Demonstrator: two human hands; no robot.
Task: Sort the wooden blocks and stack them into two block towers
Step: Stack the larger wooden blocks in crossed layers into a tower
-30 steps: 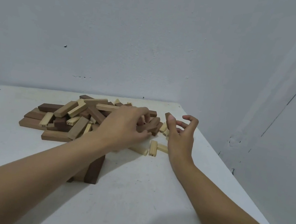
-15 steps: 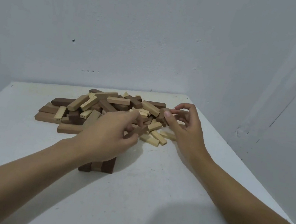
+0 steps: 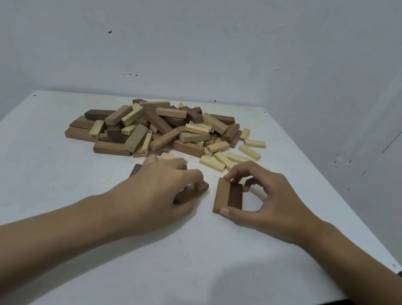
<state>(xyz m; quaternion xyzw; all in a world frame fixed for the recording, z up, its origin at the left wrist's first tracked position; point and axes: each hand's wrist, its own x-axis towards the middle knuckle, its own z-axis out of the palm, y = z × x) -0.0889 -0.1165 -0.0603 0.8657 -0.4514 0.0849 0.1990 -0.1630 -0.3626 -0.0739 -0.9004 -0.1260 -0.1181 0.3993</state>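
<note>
A loose pile of wooden blocks [image 3: 161, 127], large brown ones and small pale ones, lies at the back of the white table [image 3: 32, 178]. In front of it my right hand [image 3: 268, 202] pinches a pair of brown blocks [image 3: 229, 196] lying side by side flat on the table, thumb at the near end and fingers at the far end. My left hand [image 3: 163, 186] covers another low group of brown blocks [image 3: 195, 191] to the left and grips one of them with curled fingers. Most of that group is hidden under the hand.
Small pale blocks [image 3: 249, 150] lie scattered at the pile's right side. The table stands in a corner between two grey walls. Its right edge [image 3: 377, 246] and near edge drop off to a dark floor.
Both hands came back from the pile toward me. My right hand now holds two brown blocks flat on the table, and my left hand has come down onto the brown group. The camera tilted down.
</note>
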